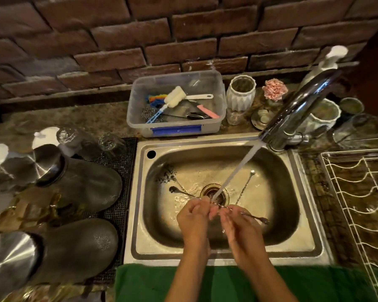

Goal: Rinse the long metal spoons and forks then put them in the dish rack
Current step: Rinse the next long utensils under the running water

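Over the steel sink (301,192), my left hand (193,216) and my right hand (238,223) both pinch one long metal fork (255,217), held level under the water stream (238,171) from the faucet (297,107). Its pronged end sticks out to the right of my right hand. On the sink floor lie a long spoon (179,190) at the left and another long utensil (246,186) right of the drain (214,194). The white wire dish rack (358,192) stands on the counter at the right and looks empty where visible.
A clear plastic tub (177,125) of brushes and scourers sits behind the sink. White vases (240,92) and glasses stand near the faucet. Upturned dark shakers (81,182) and glasses crowd the mat on the left. A green towel (151,282) hangs over the front edge.
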`<state>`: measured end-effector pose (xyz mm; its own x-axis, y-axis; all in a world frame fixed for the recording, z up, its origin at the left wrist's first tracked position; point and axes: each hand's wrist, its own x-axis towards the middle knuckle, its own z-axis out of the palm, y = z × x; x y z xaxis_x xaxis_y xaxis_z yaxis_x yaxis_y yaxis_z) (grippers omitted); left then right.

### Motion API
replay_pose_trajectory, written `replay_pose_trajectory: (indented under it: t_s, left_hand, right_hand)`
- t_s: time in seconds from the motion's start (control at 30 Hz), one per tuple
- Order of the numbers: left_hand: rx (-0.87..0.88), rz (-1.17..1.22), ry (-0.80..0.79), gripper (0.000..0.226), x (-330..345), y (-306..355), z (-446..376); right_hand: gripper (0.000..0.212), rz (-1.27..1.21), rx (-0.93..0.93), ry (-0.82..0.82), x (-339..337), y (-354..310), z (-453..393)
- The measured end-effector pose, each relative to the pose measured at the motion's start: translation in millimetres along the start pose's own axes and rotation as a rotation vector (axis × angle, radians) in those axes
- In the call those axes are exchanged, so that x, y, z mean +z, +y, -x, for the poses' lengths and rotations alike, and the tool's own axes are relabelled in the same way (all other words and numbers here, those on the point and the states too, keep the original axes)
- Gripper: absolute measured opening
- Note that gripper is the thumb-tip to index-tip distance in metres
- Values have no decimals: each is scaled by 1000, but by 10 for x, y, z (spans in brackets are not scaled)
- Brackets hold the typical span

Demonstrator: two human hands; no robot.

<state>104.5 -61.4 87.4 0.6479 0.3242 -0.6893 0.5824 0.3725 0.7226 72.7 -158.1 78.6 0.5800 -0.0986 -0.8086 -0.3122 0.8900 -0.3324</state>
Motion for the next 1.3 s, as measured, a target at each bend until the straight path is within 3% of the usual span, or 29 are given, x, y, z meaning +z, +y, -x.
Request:
replay_pose_trajectory:
  t_s: [0.1, 0.2, 0.43, 0.57, 0.77, 0.9, 1.03, 1.17, 1.3]
  left_hand:
    - [-22, 155, -9, 10, -44, 125, -64]
    - [-12, 280, 36, 26, -79, 248, -182]
    - [73, 67, -36, 6, 143, 246, -240]
    - [87, 24, -14, 14, 263, 179, -275]
    - [19, 16, -108, 10, 428, 60, -301]
    - [1, 47, -158, 24, 505, -6, -250]
    - [-44, -10, -223, 11, 530, -13, -270]
    - [-6, -20, -197, 12, 550, -14, -271]
    - [-87, 135, -168, 13, 583, -24, -264]
  right_hand:
    - [18, -36, -64, -27, -127, -224, -14]
    - [18, -78, -137, -7, -251, -361, -44]
    - [14, -46, -169, -5, -367, -482, -44]
    - [20, -5, -178, 2, -405, -559, -41]
    - [15, 16, -233, 10, -503, -734, -33]
    - [13, 95, -323, -16, -578, -840, -75]
    - [16, 216, -382, -42, -656, -896, -111]
    - [15, 190, -384, -64, -632, -878, -122]
    - [17, 132, -330, -63, -572, -850, -85]
